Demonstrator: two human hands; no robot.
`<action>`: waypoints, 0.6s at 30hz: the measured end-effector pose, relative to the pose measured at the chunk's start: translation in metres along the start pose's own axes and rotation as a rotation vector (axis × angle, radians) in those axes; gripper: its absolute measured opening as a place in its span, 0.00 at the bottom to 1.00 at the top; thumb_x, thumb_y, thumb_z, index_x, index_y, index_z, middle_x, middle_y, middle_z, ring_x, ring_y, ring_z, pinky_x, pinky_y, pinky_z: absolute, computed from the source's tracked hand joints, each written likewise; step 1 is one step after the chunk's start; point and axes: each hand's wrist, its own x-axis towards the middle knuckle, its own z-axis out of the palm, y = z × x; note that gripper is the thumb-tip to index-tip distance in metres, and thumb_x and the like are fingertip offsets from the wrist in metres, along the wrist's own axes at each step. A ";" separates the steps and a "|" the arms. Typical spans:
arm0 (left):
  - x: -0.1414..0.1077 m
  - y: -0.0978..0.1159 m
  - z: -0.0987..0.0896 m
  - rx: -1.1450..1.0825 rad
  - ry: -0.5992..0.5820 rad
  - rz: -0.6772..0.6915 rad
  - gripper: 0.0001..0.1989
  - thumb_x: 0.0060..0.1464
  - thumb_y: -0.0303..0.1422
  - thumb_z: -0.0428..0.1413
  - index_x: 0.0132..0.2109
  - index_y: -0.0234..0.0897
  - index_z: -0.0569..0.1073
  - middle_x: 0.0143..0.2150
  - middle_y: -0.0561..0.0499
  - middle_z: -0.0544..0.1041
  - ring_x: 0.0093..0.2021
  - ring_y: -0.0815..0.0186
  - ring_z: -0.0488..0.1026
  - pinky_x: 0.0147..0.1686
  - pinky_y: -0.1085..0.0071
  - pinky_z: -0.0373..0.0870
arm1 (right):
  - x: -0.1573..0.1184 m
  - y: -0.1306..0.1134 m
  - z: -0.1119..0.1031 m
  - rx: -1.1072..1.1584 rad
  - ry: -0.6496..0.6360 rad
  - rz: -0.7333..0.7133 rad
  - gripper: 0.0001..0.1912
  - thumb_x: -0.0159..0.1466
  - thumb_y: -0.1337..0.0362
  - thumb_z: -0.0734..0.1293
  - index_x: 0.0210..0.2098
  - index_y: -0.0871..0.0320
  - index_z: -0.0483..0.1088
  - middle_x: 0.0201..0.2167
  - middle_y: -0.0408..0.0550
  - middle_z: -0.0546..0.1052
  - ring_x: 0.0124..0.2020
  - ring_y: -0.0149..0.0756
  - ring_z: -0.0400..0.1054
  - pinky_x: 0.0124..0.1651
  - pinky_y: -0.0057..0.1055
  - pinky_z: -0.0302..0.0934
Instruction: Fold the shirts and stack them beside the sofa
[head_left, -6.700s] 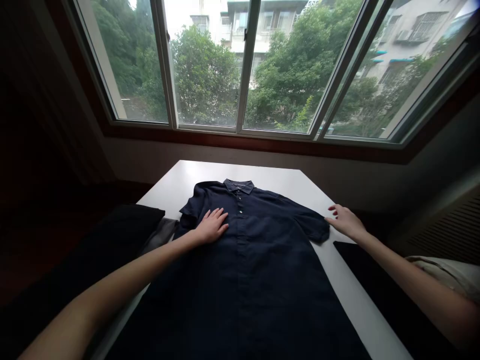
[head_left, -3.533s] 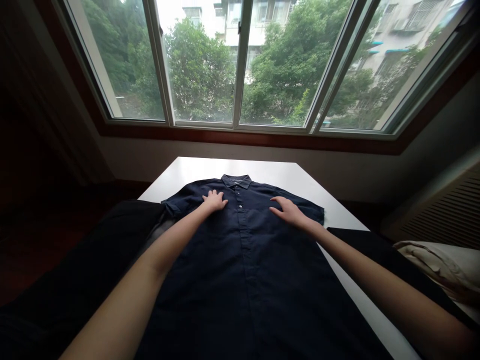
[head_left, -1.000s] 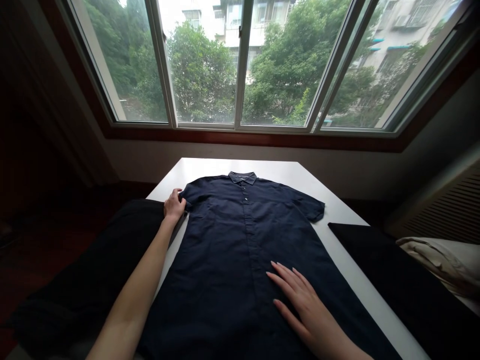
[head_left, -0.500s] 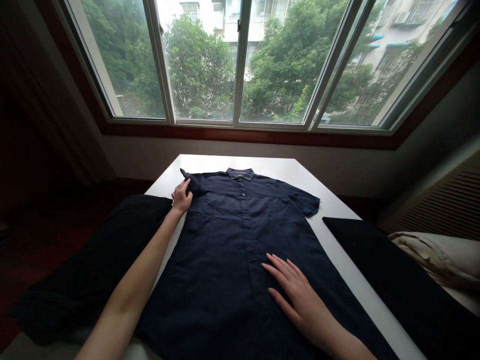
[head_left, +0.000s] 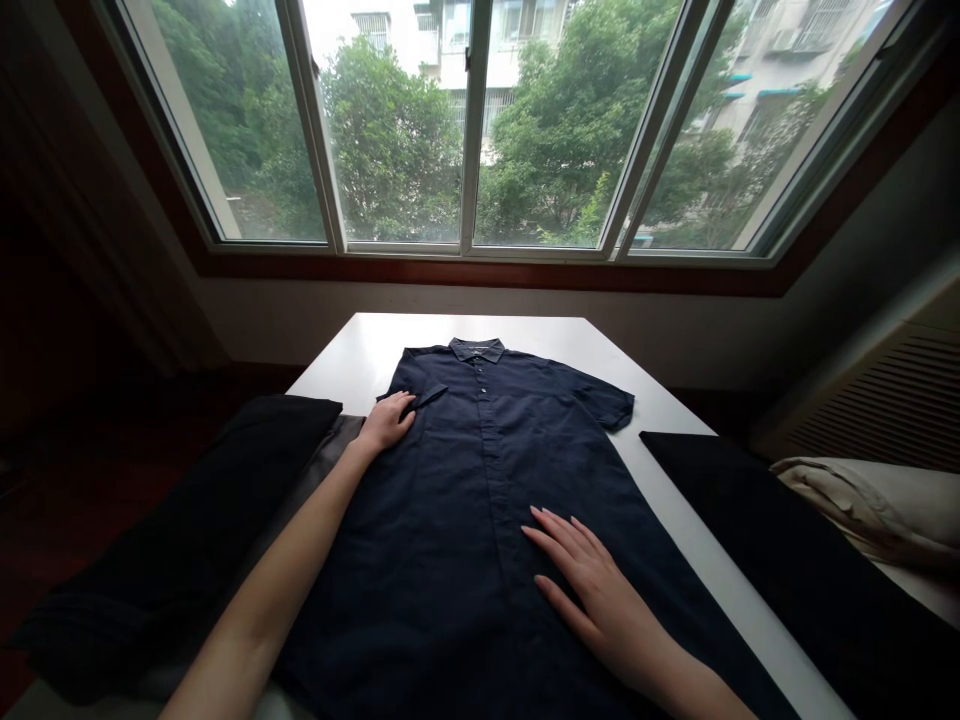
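A navy short-sleeved button-up shirt (head_left: 450,500) lies front up, its collar towards the window. Its left-hand sleeve is folded inward over the chest, with the cuff end pointing right. My left hand (head_left: 388,420) rests on that folded sleeve at the shirt's side edge, fingers stretched over the cloth and thumb apart. Lower down, my right hand (head_left: 581,570) lies flat on the shirt front, right of the button placket, with its fingers spread. The right-hand sleeve (head_left: 606,400) stays spread out to the side.
The shirt lies on a white table (head_left: 330,350). Dark folded cloth (head_left: 225,480) lies at the left, with a greyer piece beside it. More black cloth (head_left: 765,530) and a beige fabric item (head_left: 862,500) are at the right. A window (head_left: 472,130) stands beyond the table.
The left-hand sleeve, sticking outward before, now lies folded in over the chest. My left hand has moved right and slightly nearer with it. My right hand stays in place.
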 end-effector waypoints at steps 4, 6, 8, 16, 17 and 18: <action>0.002 0.000 0.003 0.092 -0.023 -0.047 0.22 0.63 0.37 0.49 0.60 0.33 0.69 0.64 0.41 0.67 0.66 0.56 0.61 0.65 0.58 0.57 | -0.002 -0.001 -0.001 0.056 -0.006 0.015 0.26 0.70 0.51 0.57 0.66 0.45 0.58 0.69 0.43 0.55 0.70 0.42 0.47 0.71 0.52 0.40; 0.002 0.000 0.004 0.101 -0.025 -0.047 0.22 0.63 0.37 0.48 0.60 0.34 0.69 0.64 0.41 0.67 0.66 0.57 0.61 0.65 0.58 0.57 | -0.003 0.003 -0.003 0.119 0.032 0.053 0.25 0.69 0.51 0.58 0.64 0.45 0.60 0.68 0.44 0.57 0.69 0.42 0.49 0.70 0.50 0.44; 0.002 -0.001 0.005 0.097 -0.022 -0.042 0.22 0.63 0.37 0.48 0.60 0.33 0.69 0.64 0.40 0.67 0.65 0.56 0.61 0.65 0.58 0.57 | 0.001 0.016 -0.007 0.182 0.132 0.109 0.23 0.68 0.51 0.59 0.61 0.47 0.64 0.66 0.46 0.60 0.68 0.42 0.52 0.69 0.48 0.49; 0.001 -0.004 0.008 0.068 -0.008 -0.042 0.22 0.63 0.37 0.48 0.60 0.32 0.70 0.64 0.39 0.67 0.65 0.54 0.62 0.63 0.57 0.59 | 0.084 0.160 -0.068 0.236 0.495 0.504 0.19 0.61 0.56 0.62 0.48 0.57 0.70 0.51 0.55 0.75 0.56 0.47 0.67 0.56 0.41 0.63; 0.001 -0.005 0.009 0.069 -0.004 -0.041 0.22 0.63 0.36 0.48 0.60 0.33 0.70 0.64 0.40 0.67 0.65 0.54 0.62 0.63 0.57 0.59 | 0.097 0.177 -0.077 0.152 0.495 0.561 0.19 0.60 0.58 0.63 0.48 0.58 0.70 0.51 0.57 0.75 0.55 0.47 0.67 0.56 0.40 0.62; 0.001 -0.005 0.009 0.069 -0.001 -0.040 0.21 0.63 0.36 0.48 0.60 0.33 0.70 0.64 0.40 0.67 0.65 0.54 0.62 0.63 0.57 0.59 | 0.109 0.191 -0.085 0.064 0.485 0.619 0.20 0.59 0.59 0.64 0.49 0.59 0.70 0.51 0.58 0.74 0.55 0.48 0.67 0.56 0.40 0.62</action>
